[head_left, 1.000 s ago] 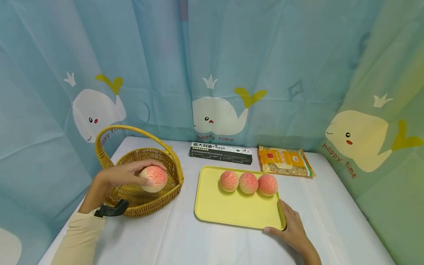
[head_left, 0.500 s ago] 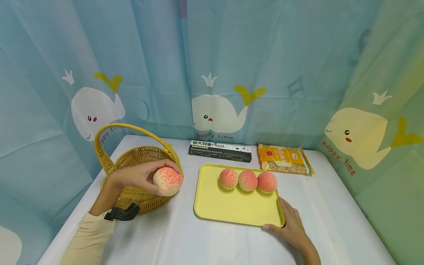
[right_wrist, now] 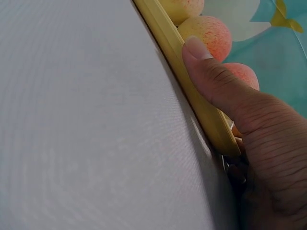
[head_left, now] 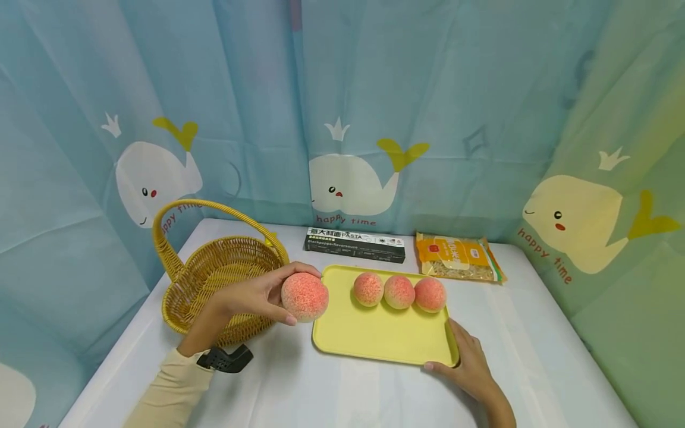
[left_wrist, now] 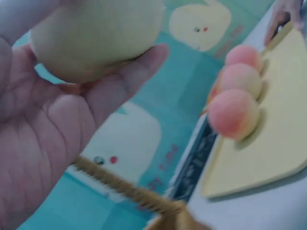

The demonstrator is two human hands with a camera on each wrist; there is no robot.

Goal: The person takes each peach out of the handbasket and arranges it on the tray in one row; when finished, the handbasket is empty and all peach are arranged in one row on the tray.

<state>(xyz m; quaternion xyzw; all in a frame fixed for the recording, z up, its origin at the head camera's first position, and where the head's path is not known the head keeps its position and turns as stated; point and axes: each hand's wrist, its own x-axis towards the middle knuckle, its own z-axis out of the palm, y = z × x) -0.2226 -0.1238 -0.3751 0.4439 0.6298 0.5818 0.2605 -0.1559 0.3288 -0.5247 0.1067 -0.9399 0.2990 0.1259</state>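
Note:
My left hand (head_left: 254, 295) holds a pink and cream peach (head_left: 305, 296) between thumb and fingers, above the table at the left edge of the yellow tray (head_left: 374, 339). In the left wrist view the pale underside of that peach (left_wrist: 100, 40) shows against the fingers. Three more peaches, a left one (head_left: 368, 289), a middle one (head_left: 399, 292) and a right one (head_left: 430, 295), sit in a row along the tray's back side. My right hand (head_left: 471, 367) grips the tray's front right corner, thumb at the front rim and fingers along the right side.
A wicker basket (head_left: 184, 297) with a tall arched handle stands at the left, behind my left forearm. Behind the tray lie a black and white pasta box (head_left: 355, 249) and an orange bag of dry food (head_left: 459, 258). Whale-printed curtains (head_left: 257, 119) enclose the table.
My left hand has carried the peach rightward, from over the basket to the tray's left edge. My right hand stays at the tray's corner, and the three peaches there keep their places.

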